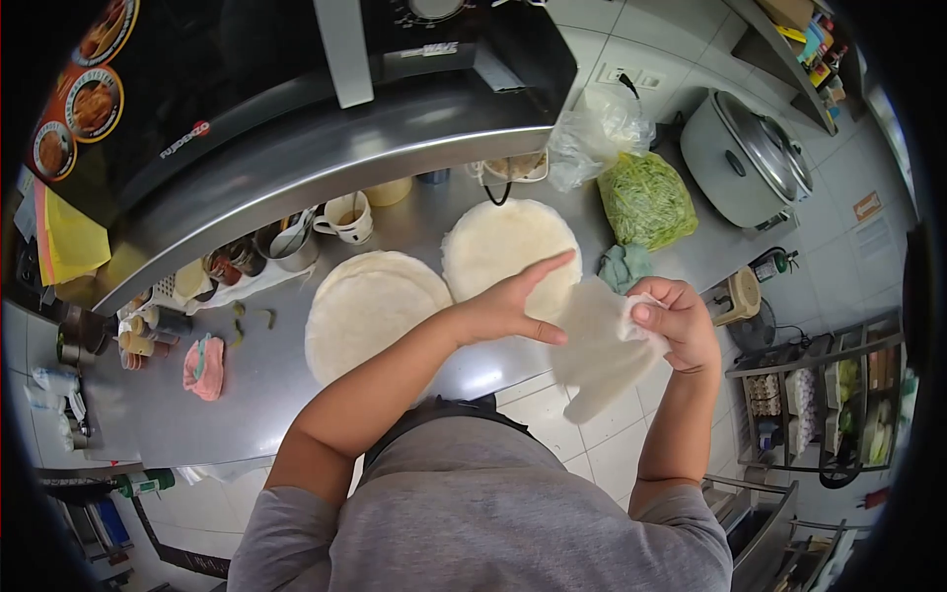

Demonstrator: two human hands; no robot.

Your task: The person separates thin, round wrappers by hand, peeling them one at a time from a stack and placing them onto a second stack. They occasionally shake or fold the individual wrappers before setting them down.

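My right hand [676, 324] grips a thin, pale wrapper sheet [604, 345] by its gathered edge, and the rest of it hangs beside the counter's front edge. Fingers spread, my left hand [518, 308] is over the near part of the right stack of round wrappers [513, 242], holding nothing. To the left, partly behind my left forearm, lies another stack of round wrappers [370, 311]. Both stacks rest flat on the steel counter [266, 400].
A bag of shredded greens [646, 197], a green cloth [623, 266] and a large rice cooker [740, 158] stand on the right. Behind the stacks are a mug [345, 219] and condiment jars [232, 264] under a microwave [296, 128]. A pink cloth [204, 368] lies left.
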